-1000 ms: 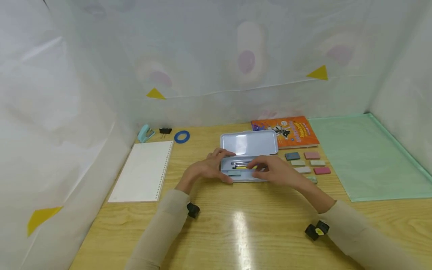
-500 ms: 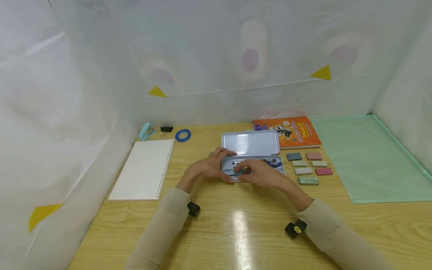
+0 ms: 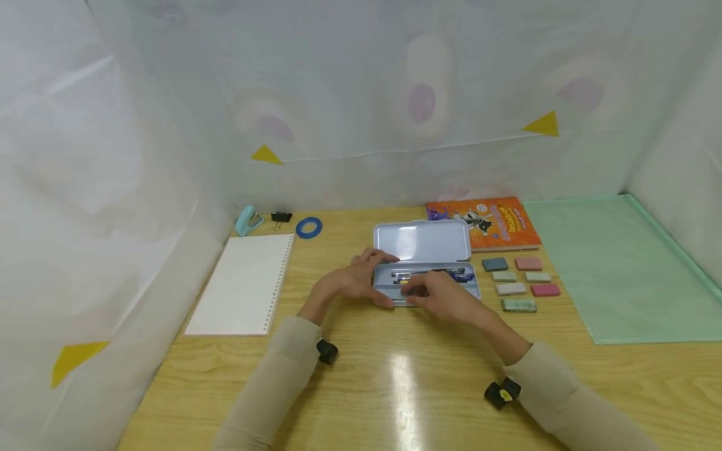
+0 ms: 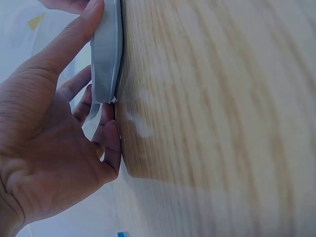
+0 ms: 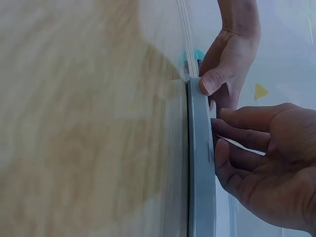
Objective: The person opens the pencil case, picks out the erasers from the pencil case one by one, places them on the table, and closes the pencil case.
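Observation:
A light blue metal pencil case (image 3: 422, 241) lies with its lid raised on the wooden table. My left hand (image 3: 356, 279) grips its left end, thumb on the front wall and fingers towards the back; the left wrist view shows this grip on the case's corner (image 4: 104, 59). My right hand (image 3: 445, 299) reaches into the front compartment, its thumb and fingers curled around a small bluish-green eraser (image 3: 410, 291), mostly hidden by the fingers. Several pens (image 3: 459, 274) lie in the back compartment. In the right wrist view the case wall (image 5: 201, 163) hides the fingertips.
Several erasers (image 3: 511, 289) lie in rows right of the case. An orange book (image 3: 504, 222) sits behind it, a green mat (image 3: 598, 269) further right. At left are a white notepad (image 3: 242, 285), stapler (image 3: 248, 220), binder clip (image 3: 281, 217) and blue tape ring (image 3: 308, 228).
My right hand moved left inside the case to the eraser, then slightly back right. The eraser no longer shows at the compartment's left end. My left hand keeps its grip.

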Available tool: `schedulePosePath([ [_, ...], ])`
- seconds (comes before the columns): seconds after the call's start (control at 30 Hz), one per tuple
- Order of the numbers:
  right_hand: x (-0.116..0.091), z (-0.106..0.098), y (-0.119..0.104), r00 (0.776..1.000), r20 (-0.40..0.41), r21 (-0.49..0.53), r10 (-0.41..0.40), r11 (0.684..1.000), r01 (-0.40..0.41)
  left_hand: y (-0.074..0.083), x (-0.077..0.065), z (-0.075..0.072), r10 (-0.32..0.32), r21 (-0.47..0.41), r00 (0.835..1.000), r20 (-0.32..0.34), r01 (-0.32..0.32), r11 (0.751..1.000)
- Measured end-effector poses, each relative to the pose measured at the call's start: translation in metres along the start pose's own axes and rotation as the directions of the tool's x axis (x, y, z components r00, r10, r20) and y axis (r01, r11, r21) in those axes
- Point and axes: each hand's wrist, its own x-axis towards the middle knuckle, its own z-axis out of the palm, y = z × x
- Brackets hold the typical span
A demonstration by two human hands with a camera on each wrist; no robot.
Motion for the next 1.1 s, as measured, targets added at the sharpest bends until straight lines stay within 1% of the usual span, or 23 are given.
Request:
schedulePosePath([
  [0.17,0.0,0.006,0.002,1.0,-0.019,0.006,-0.003,1.0,0.003,0.0,0.0,0.002,-0.005,0.011,1.0,0.002,0.005,1.0],
  [0.27,0.0,0.009,0.001,0.999,-0.047,-0.012,0.004,1.0,-0.005,0.001,0.0,0.002,-0.003,0.008,1.0,0.005,0.003,1.0],
  [0.37,0.001,0.012,-0.002,0.995,-0.102,-0.056,0.009,0.998,-0.015,0.001,0.0,0.001,-0.004,0.006,1.0,0.006,0.004,1.0],
  [0.47,0.004,0.015,-0.004,0.985,-0.171,-0.097,0.022,0.995,-0.039,0.002,0.0,0.001,0.0,0.003,1.0,0.004,0.0,1.0],
  [0.57,0.007,0.018,-0.004,0.978,-0.208,-0.109,0.032,0.993,-0.055,0.002,0.001,0.001,0.004,0.002,1.0,0.003,-0.004,1.0],
  [0.8,0.007,0.019,-0.006,0.978,-0.206,-0.129,-0.008,0.991,-0.02,0.002,0.001,0.0,0.009,0.002,1.0,-0.002,-0.009,1.0],
  [0.97,0.006,0.018,-0.006,0.978,-0.208,-0.14,-0.018,0.99,-0.011,0.003,0.002,-0.001,0.014,0.002,1.0,-0.001,-0.014,1.0],
  [1.1,0.006,0.017,-0.004,0.981,-0.193,-0.114,-0.017,0.993,-0.005,0.002,0.002,-0.001,0.006,0.005,1.0,0.004,-0.006,1.0],
])
